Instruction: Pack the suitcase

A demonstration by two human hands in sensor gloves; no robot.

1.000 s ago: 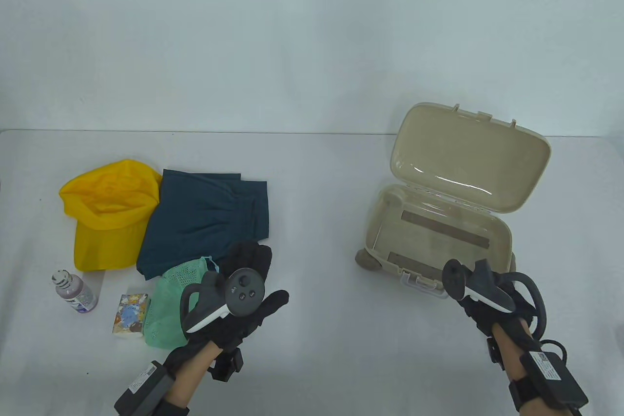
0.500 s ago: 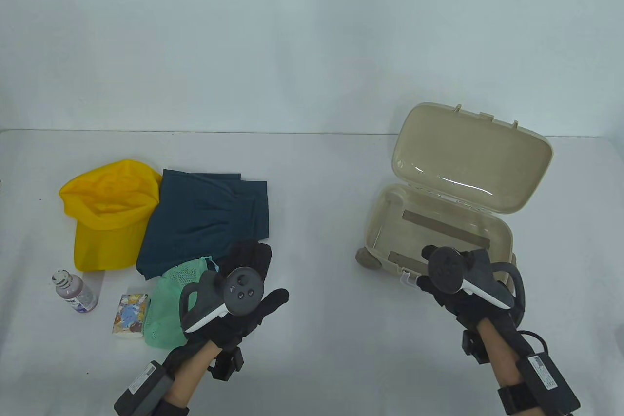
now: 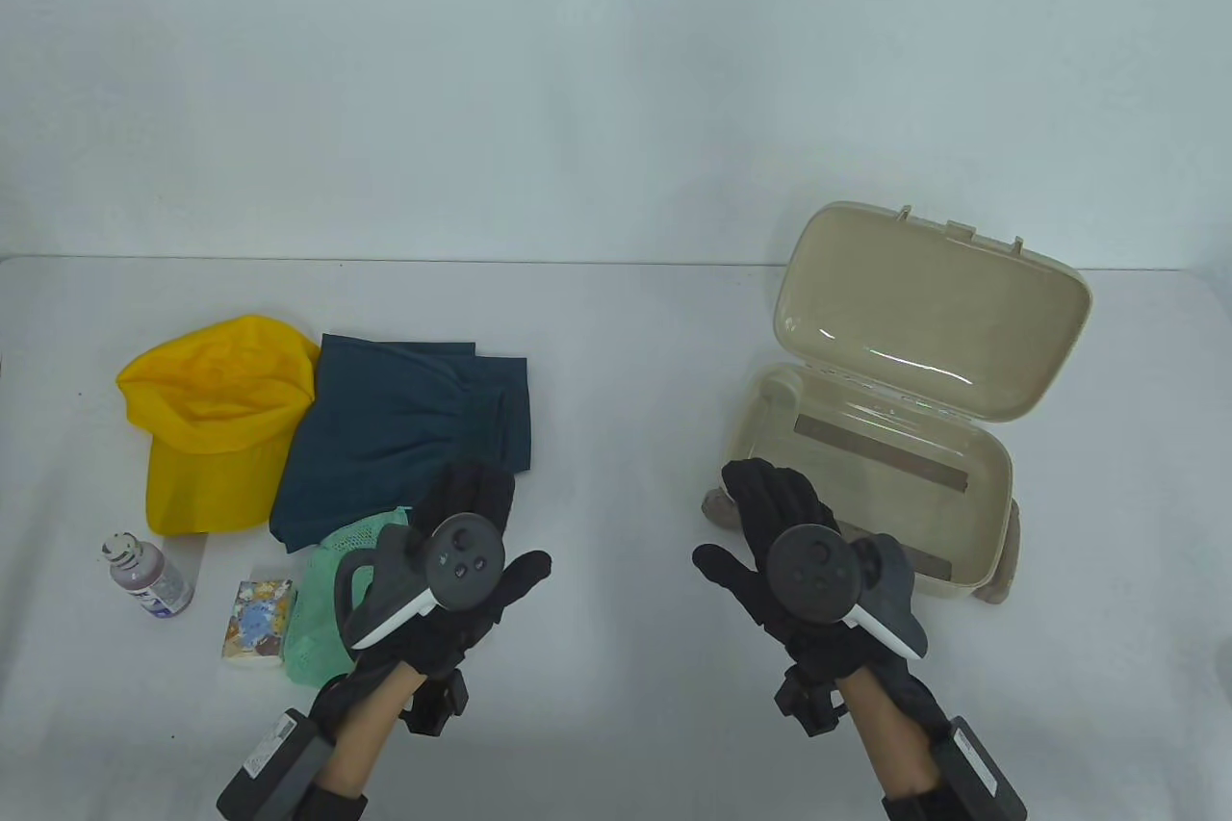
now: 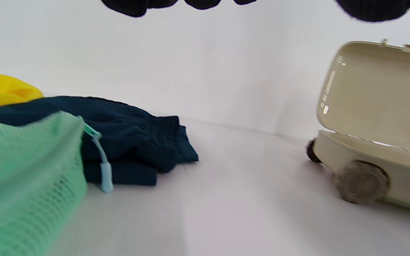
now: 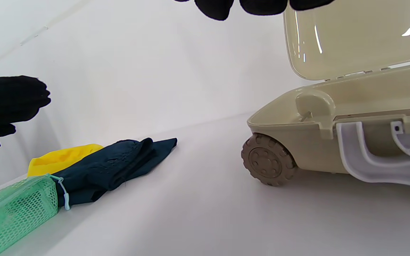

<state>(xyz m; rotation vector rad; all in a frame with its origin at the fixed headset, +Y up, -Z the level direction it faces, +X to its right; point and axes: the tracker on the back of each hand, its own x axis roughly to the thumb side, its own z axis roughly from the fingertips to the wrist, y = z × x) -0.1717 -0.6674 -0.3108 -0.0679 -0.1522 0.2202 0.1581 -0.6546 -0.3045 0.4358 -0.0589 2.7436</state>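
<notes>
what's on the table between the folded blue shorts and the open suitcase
Nothing: bare white table separates the blue shorts from the suitcase, in the table view.

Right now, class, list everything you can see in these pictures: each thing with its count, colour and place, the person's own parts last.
suitcase: one, beige, lid open, table's right side
cap: one, yellow, far left
shorts: one folded pair, dark teal, right of the cap, touching it
mesh bag: one, green, with a zip pull, in front of the shorts, partly under the left hand
bottle: one small, lilac, near left edge
tissue pack: one, white with a printed picture, between bottle and mesh bag
table: one, white
left hand: black glove, open, above the mesh bag
right hand: black glove, open, at the suitcase's near left corner
</notes>
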